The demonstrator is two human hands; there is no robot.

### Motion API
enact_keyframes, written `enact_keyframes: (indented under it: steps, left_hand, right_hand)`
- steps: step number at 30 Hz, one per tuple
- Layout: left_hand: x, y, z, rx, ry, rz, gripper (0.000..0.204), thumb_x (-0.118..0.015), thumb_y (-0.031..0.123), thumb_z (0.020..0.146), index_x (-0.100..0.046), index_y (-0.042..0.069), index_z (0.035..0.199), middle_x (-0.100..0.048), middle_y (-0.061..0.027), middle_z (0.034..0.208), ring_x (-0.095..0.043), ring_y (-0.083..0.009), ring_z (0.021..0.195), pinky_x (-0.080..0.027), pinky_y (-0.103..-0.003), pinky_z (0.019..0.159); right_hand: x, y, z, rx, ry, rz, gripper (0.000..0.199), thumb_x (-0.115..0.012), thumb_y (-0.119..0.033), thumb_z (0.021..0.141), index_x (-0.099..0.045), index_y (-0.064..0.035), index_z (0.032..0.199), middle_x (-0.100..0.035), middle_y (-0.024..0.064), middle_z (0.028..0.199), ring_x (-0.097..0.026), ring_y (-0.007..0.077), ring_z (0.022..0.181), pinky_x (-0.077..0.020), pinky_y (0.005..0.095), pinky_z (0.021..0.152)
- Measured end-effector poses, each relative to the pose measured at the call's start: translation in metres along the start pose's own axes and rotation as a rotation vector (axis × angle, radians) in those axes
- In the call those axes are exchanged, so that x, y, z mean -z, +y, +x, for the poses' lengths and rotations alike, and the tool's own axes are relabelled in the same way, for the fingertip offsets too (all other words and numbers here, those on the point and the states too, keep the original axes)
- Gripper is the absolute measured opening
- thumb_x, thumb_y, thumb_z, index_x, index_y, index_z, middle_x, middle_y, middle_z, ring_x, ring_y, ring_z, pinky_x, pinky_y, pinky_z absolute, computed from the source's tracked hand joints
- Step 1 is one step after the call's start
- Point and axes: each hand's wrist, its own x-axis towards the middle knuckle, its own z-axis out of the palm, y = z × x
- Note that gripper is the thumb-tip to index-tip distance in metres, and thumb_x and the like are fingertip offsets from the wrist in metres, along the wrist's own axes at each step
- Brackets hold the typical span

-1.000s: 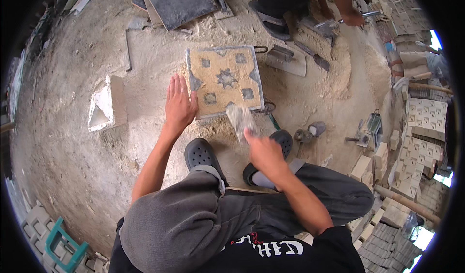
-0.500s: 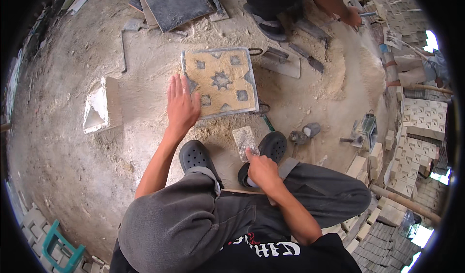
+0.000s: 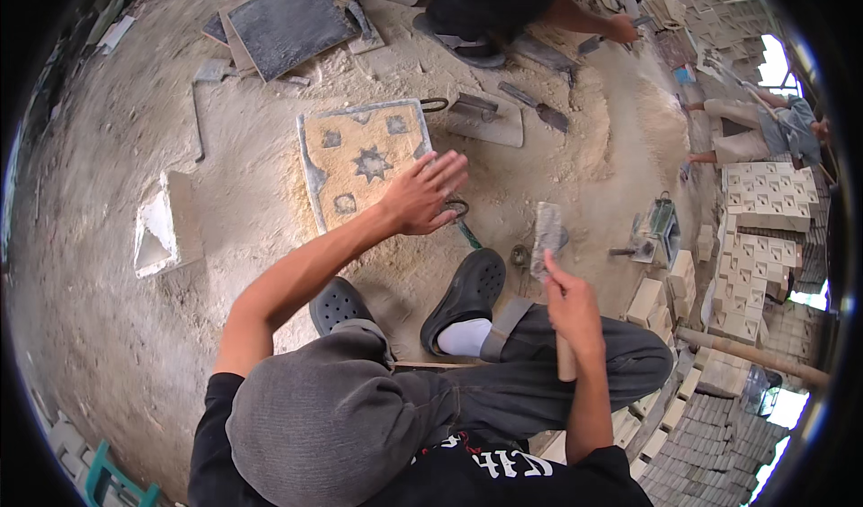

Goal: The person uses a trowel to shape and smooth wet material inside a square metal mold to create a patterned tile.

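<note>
My left hand (image 3: 421, 194) rests on the near right corner of the patterned tile (image 3: 364, 161) lying on the sandy ground (image 3: 108, 327). My right hand (image 3: 568, 305) holds a trowel (image 3: 547, 230) right of the tile, above my knee. A slab (image 3: 286, 23) lies beyond the tile.

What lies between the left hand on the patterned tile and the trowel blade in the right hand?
In the head view, a green-handled tool lies on sandy ground between left hand and trowel.

packages: 0 | labels: 0 | signs: 0 | screens: 0 | none in view
</note>
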Motion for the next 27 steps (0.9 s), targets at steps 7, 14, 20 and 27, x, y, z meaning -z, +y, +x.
enact_keyframes:
  steps: [7,14,20,27]
  left_hand:
    - [0.048,-0.087,-0.022,0.338,-0.249,0.177,0.070,-0.022,0.055,0.104,-0.013,0.015,0.160,-0.007,-0.0092,0.168,-0.005,-0.0251,0.155,0.000,-0.046,0.124]
    - [0.040,-0.109,-0.052,0.606,0.142,0.246,0.070,-0.037,0.052,0.104,-0.025,0.008,0.157,-0.018,-0.0140,0.165,-0.011,-0.0272,0.154,-0.008,-0.045,0.126]
    - [0.005,0.022,-0.131,0.004,0.556,-0.294,0.016,-0.070,0.014,0.085,-0.063,0.011,0.100,-0.067,-0.0058,0.082,-0.064,-0.0217,0.073,-0.053,-0.035,0.062]
    - [-0.034,0.071,-0.198,0.937,-0.001,-0.224,0.044,-0.065,0.037,0.091,-0.064,-0.001,0.113,-0.064,-0.0171,0.110,-0.060,-0.0335,0.106,-0.047,-0.045,0.089]
  right_hand:
    - [0.087,0.028,-0.001,-0.043,0.045,-0.165,0.044,-0.055,-0.010,0.098,-0.057,-0.0201,0.141,-0.046,0.0058,0.064,-0.041,0.0115,0.053,-0.0413,0.0291,0.053]
    - [0.128,0.014,0.015,0.083,-0.011,-0.319,0.043,-0.055,-0.005,0.095,-0.059,-0.0148,0.137,-0.044,0.0239,0.070,-0.041,0.0258,0.055,-0.0415,0.0319,0.059]
    - [0.084,0.033,0.022,0.355,-0.240,-0.312,0.049,-0.063,-0.006,0.088,-0.060,-0.0129,0.136,-0.061,0.0204,0.080,-0.058,0.0331,0.066,-0.0491,0.0390,0.064]
    - [-0.072,0.050,0.065,0.699,-0.557,-0.725,0.031,-0.057,-0.016,0.090,-0.069,-0.0127,0.118,-0.069,0.0155,0.082,-0.070,0.0353,0.078,-0.0559,0.0487,0.066]
